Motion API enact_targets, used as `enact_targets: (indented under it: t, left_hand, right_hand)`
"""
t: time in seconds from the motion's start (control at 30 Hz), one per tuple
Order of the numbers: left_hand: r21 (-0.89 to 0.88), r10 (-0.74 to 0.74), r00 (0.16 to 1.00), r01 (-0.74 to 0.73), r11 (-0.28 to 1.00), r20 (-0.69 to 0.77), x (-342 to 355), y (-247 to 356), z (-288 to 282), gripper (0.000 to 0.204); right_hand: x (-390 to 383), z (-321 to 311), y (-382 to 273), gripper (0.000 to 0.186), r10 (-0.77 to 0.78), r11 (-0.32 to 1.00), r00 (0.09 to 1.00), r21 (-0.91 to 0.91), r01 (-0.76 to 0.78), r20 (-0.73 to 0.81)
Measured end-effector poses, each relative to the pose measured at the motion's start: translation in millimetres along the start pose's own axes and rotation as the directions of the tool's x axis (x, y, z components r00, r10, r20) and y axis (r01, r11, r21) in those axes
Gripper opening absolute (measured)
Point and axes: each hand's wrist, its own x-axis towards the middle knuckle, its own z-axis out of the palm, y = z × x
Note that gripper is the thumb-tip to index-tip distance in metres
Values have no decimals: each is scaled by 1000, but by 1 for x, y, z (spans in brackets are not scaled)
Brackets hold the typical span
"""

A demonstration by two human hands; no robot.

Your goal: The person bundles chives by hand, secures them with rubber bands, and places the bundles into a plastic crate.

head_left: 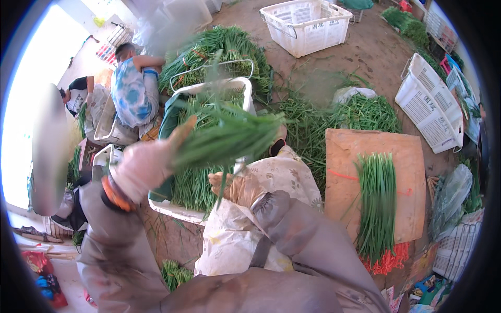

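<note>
My left hand (146, 167), in a pale glove with an orange band at the wrist, grips a thick bunch of green chives (229, 138), blurred by motion. Loose leaves hang and fly off it. Below the bunch, near my lap, my right hand (237, 189) wears a tan glove; its fingers point left, slightly bent and apart. A thin leaf hangs in front of them. Beneath the bunch stands a white crate (180, 213) filled with chives. On a brown board (412, 182) to the right lies a neat chive bundle (377, 203), with an orange-red tie strip under it.
Red ties (389, 259) lie by the board's near edge. Heaped chives (224, 49) and loose leaves (302, 125) cover ground ahead. White crates (308, 36) stand beyond and at right (430, 104). Two people sit at left, one in a blue-white top (130, 91). A plastic bag (451, 195) lies right.
</note>
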Motion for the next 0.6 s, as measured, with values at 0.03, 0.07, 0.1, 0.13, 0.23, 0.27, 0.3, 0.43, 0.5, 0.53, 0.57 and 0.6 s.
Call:
enact_targets:
  t: [0.03,0.07,0.1,0.13,0.23,0.27,0.3,0.43,0.5,0.53,0.57,0.6]
  left_hand:
    - [121,-18,996,29,992,-93,-23,9,21,77]
    - [233,-13,982,58,971,-187,-42,21,44,78]
    - [372,2,980,74,925,-201,-55,33,75,78]
    - [506,14,977,97,857,-211,-69,47,92,77]
    - [-162,34,998,-24,987,56,-108,68,112,74]
    - [-221,53,991,-25,975,122,-113,74,115,74]
    - [-360,101,957,4,933,273,-119,75,109,72]
    - [-641,528,591,-24,767,610,-97,36,58,75]
    - [-969,629,763,241,-58,152,-134,-8,115,78]
    - [-890,527,850,262,-373,30,-139,-12,131,78]
    - [-777,389,921,250,-577,7,-140,-5,150,78]
    - [-691,287,956,243,-680,54,-142,10,157,77]
  right_hand:
    - [3,5,6,56,-95,992,993,77,100,-66]
    - [5,7,7,56,-167,981,982,89,175,-91]
    - [5,5,6,55,-208,974,975,79,214,-78]
    - [2,6,8,54,-242,968,970,66,244,-36]
    - [-7,6,17,53,-291,956,949,15,292,116]
    - [-12,6,20,52,-297,954,941,9,300,159]
    - [-18,7,23,52,-294,954,935,8,299,196]
    - [-57,46,36,56,-283,954,947,-53,294,155]
    - [-63,52,50,60,-190,982,957,33,187,221]
    - [-62,50,54,62,-151,986,959,104,129,241]
    - [-59,46,55,65,-97,991,981,105,80,171]
    - [-54,52,66,67,-95,989,964,137,62,250]
